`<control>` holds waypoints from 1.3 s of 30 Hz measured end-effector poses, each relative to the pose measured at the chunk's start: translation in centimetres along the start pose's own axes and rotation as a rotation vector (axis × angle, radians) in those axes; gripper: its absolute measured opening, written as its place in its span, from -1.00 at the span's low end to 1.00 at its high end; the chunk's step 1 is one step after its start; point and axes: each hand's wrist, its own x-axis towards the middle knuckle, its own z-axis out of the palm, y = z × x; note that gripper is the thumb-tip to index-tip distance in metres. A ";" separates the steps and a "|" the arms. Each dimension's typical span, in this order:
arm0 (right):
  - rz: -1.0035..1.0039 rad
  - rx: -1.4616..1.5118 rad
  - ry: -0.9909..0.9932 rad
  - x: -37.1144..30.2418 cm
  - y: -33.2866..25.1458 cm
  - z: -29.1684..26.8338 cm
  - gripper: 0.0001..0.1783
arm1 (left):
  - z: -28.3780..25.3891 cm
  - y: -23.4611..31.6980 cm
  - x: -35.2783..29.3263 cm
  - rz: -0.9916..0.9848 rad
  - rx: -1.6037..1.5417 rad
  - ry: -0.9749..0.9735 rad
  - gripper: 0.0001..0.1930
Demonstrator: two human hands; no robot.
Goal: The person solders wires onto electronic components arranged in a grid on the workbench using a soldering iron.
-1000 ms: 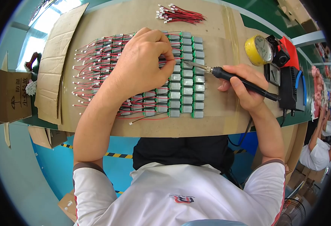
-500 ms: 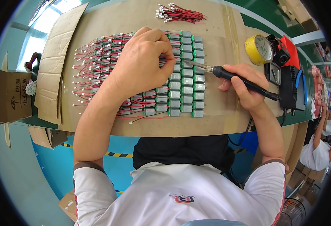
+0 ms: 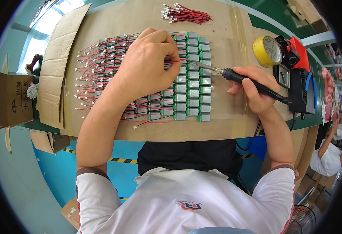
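At eleven o'clock, your left hand [image 3: 151, 64] pinches a red wire [image 3: 185, 59] over the motors [image 3: 193, 86]. At one o'clock, your right hand [image 3: 259, 86] grips the soldering iron [image 3: 231, 75], tip pointing toward ten.

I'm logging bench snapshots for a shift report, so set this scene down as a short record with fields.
Left hand: pinches a thin red wire
Right hand: holds a black-handled soldering iron
Iron tip: over the grey-and-green parts; contact too small to tell
Far side: bundle of loose wires, red and black
Right side: yellow tape roll
Surface: brown cardboard
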 end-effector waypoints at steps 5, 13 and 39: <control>0.003 0.013 0.007 -0.1 0.0 0.0 -0.71 | 0.0 0.0 0.0 -0.001 -0.001 -0.006 -0.91; -0.003 0.007 0.012 -0.1 0.1 0.0 -0.70 | 0.0 0.0 0.0 0.003 -0.005 -0.004 -0.91; 0.021 0.019 0.026 -0.2 0.0 0.0 -0.70 | -0.1 0.2 0.0 0.018 0.009 0.010 -0.93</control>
